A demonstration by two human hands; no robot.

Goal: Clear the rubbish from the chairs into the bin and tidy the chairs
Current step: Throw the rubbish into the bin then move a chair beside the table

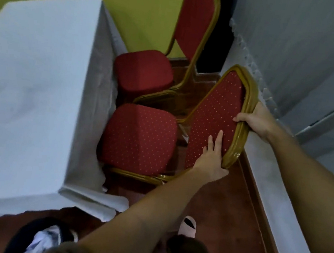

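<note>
At centre frame I see 2 hands on the dotted red chair [139,137]: my left hand [210,159] lies flat, fingers spread, on its backrest; my right hand [257,120] grips the gold frame edge. Bin [43,235] sits lower left.

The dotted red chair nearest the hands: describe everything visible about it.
The dotted chair has a padded seat and backrest in red fabric with small pale dots, framed in glossy gold tubing that looks like painted metal. Its seat is bare. It stands on the reddish floor, seat close against the white tablecloth, just in front of a plain red chair. The left hand lies flat on the backrest padding, thumb under the frame; the right hand grips the frame's top edge. The legs are hidden.
</note>
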